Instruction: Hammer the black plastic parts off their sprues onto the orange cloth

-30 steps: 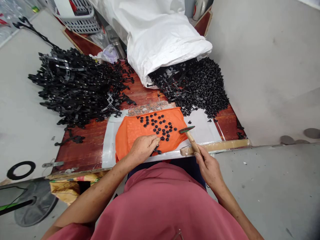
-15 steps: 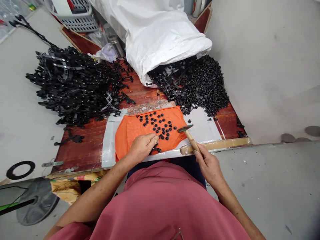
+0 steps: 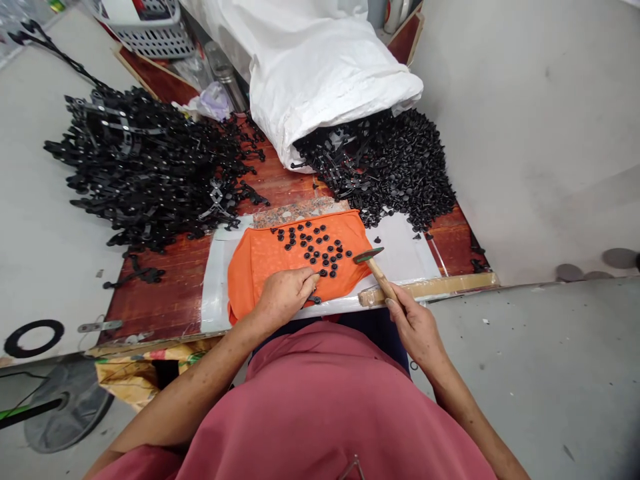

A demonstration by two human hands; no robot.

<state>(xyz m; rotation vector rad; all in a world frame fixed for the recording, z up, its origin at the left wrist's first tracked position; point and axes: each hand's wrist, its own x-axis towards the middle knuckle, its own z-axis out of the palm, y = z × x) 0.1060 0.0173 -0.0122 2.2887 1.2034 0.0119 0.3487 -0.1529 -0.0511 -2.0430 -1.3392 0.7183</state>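
My right hand is wrapped round the wooden handle of a small hammer, whose narrow head lies low over the right edge of an orange cloth. On the cloth, my left hand is closed, thumb and finger pinched at a small black part. A dark piece shows just below those fingers, but most of what they grip is hidden. Several round black plastic pieces with ringed tops are spread over the cloth, close to my left fingertips.
A tall heap of black jointed parts stands on the left of the red table. Small black pegs spill from a white sack at the back right. A cardboard strip runs along the front edge, and a metal flask stands behind.
The whole view has shifted slightly left and up. Both hands keep nearly the same places over the cloth, and the hammer stays in my right hand.
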